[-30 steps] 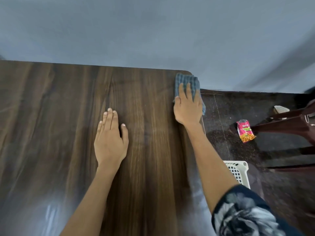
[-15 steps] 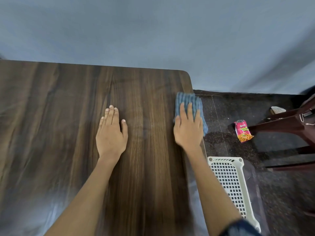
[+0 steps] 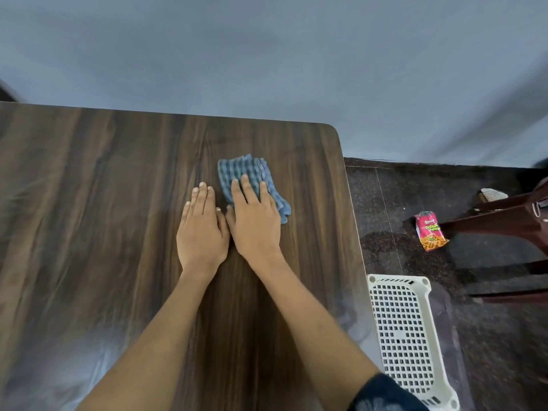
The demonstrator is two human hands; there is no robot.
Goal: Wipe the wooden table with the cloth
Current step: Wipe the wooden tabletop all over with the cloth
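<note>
The dark wooden table (image 3: 89, 203) fills the left and middle of the head view, its rounded far right corner near the grey wall. A blue checked cloth (image 3: 246, 170) lies crumpled on it. My right hand (image 3: 255, 223) presses flat on the near part of the cloth, fingers spread over it. Beside it, thumb almost touching, my left hand (image 3: 201, 232) rests flat on the bare wood, fingers together and holding nothing.
Right of the table edge is dark speckled floor. A white perforated plastic basket (image 3: 406, 336) stands close to the table's right side. A pink snack packet (image 3: 430, 231) lies by a dark brown chair (image 3: 510, 215) at the far right.
My right hand slid the cloth from the far right corner back along the right edge, then left toward the middle, stopping next to my left hand. The left hand stayed flat in place.
</note>
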